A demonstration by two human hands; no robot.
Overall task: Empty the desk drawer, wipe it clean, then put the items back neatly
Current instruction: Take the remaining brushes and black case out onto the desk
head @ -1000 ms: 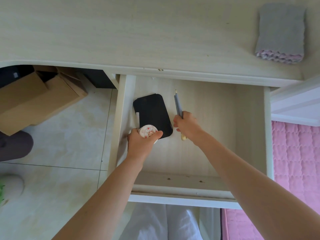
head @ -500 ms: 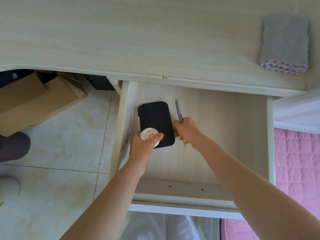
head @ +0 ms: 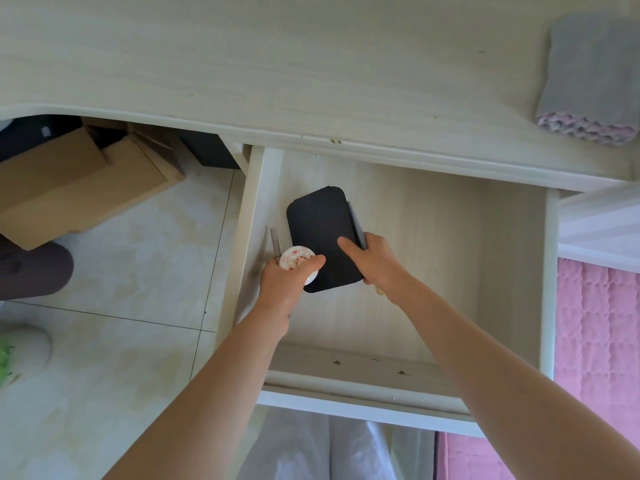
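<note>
Inside open drawer (head: 512, 258), both hands at left half. Left hand (head: 284, 282) grip curled round small round patterned container (head: 297, 263). Right hand (head: 375, 263) grip wrapped round grey pen (head: 357, 226), index finger extended onto black flat case (head: 320, 237), which lies on drawer floor between both grips. Far right of right grip, on tabletop (head: 277, 64): folded grey cloth (head: 592, 77).

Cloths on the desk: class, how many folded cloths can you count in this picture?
1. A grey folded cloth with a pink underside lies on the desk top, at its far right edge. Nothing suggests another, though the picture cuts off there.
</note>
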